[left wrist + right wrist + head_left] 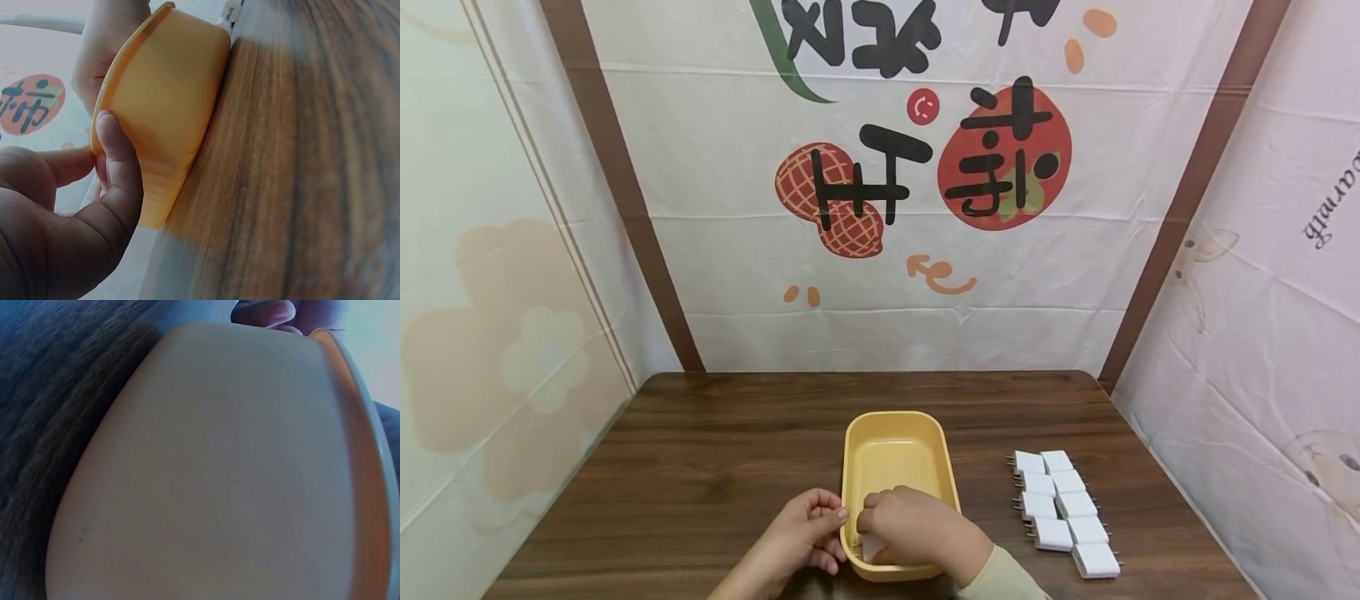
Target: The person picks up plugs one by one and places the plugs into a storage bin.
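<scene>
A yellow rectangular box (895, 458) stands on the table. At its near left corner my left hand (801, 533) pinches the rim between thumb and fingers; the left wrist view shows those fingertips (112, 134) at the edge. My right hand (921, 529) reaches down inside the near end, its fingers curled on a white charger plug (872, 546) at the bottom. Most of that plug is hidden by the hand. In the right wrist view the box's outer wall (206, 456) covers nearly all of the right hand.
Several white charger plugs (1077, 504) with metal prongs lie in two slanting columns to the right of the box. The dark wooden table (737, 450) ends at a printed cloth backdrop (730, 342), with cloth walls on both sides.
</scene>
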Demonstrator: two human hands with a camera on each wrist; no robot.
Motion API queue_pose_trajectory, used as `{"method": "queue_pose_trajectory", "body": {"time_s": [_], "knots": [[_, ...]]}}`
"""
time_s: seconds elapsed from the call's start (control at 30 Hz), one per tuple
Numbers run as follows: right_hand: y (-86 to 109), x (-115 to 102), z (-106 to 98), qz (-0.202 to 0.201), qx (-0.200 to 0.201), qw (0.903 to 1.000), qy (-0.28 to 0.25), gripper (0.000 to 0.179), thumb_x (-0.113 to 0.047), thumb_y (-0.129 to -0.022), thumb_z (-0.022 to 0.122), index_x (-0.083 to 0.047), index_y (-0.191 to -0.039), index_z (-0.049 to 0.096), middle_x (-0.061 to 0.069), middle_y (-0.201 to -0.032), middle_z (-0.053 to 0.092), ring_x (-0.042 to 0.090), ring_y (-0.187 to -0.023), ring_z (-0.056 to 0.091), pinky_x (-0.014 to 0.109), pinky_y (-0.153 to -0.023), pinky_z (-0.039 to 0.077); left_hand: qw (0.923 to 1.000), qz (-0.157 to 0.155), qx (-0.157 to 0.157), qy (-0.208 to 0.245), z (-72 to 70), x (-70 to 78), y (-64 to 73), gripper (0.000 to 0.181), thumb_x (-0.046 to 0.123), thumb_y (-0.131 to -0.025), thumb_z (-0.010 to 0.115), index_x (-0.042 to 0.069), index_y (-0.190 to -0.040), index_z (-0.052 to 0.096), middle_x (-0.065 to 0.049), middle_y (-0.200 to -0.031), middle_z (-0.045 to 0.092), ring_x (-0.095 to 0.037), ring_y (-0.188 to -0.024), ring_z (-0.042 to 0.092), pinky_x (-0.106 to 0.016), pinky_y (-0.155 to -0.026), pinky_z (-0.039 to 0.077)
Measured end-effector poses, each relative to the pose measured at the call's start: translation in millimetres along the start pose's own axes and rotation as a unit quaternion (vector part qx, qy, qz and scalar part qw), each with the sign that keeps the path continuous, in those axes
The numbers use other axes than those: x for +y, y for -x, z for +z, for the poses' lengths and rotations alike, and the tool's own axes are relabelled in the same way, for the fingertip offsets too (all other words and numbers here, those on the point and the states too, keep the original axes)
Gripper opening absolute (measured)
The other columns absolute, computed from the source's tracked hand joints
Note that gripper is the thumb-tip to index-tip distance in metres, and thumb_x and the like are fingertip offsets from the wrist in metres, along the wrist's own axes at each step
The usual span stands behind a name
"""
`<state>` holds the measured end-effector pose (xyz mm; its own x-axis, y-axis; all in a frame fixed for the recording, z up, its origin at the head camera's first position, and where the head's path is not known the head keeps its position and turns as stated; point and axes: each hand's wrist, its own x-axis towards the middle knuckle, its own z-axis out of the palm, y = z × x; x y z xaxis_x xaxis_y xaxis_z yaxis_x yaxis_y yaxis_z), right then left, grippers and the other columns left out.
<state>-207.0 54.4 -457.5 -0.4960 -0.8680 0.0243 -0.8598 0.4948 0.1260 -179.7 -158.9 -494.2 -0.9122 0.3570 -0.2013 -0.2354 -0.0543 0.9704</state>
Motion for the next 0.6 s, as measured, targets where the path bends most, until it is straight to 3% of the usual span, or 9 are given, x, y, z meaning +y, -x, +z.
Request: {"method": "queue_pose_trajectory", "body": {"time_s": [0.6], "knots": [[-1.1, 2.1, 1.8, -0.011, -0.015, 0.9992, -0.036, 0.025, -0.036, -0.083, 0.084, -0.027, -0.103, 0.073, -0.018, -0.089, 0.058, -0.005, -0.072, 0.048, 0.016, -0.066, 0.046, 1.0, -0.001, 0.0, 0.003, 0.7, -1.1, 1.0, 0.027, 0.018, -0.104, 0.061, -0.002, -0.117, 0.048, -0.008, -0.082, 0.064, -0.013, -0.064, 0.066, -0.026, -0.054, 0.057]]}}
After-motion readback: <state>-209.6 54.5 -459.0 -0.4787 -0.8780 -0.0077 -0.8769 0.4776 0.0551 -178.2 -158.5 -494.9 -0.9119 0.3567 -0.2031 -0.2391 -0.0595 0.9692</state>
